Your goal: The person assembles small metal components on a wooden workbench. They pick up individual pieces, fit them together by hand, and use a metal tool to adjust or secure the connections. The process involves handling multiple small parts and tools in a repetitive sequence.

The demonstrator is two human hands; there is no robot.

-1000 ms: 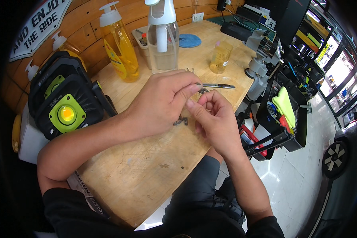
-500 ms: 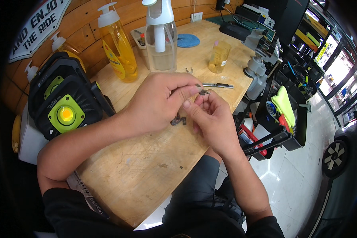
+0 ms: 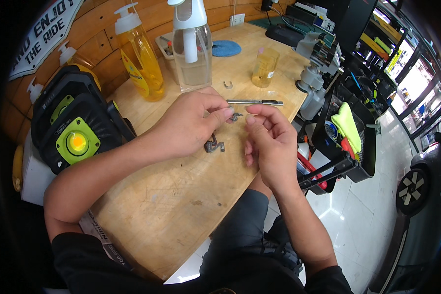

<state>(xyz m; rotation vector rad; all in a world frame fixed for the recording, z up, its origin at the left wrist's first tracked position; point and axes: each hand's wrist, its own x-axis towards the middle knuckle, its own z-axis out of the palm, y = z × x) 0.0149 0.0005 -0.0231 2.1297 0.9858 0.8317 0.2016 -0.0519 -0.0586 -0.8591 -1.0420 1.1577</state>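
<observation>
Right hand (image 3: 275, 142) has come away from the left, and now a gap shows between its fingers and the small dark grey part (image 3: 237, 117)! Left hand (image 3: 191, 125) has that part pinched between thumb and forefinger, over the worktop (image 3: 152, 215), on the near side of the slim utility knife (image 3: 257, 102). So it lies to the left of the right hand's fingers, close but apart, free end pointing their way; its long axis seems to run roughly crosswise, though it's tiny. Right fingers are loosely curled and parted, nothing visible in their grip. And its look: dull, irregular, seemingly bent, rather like the dark pieces (image 3: 214, 146) beside the left hand.
</observation>
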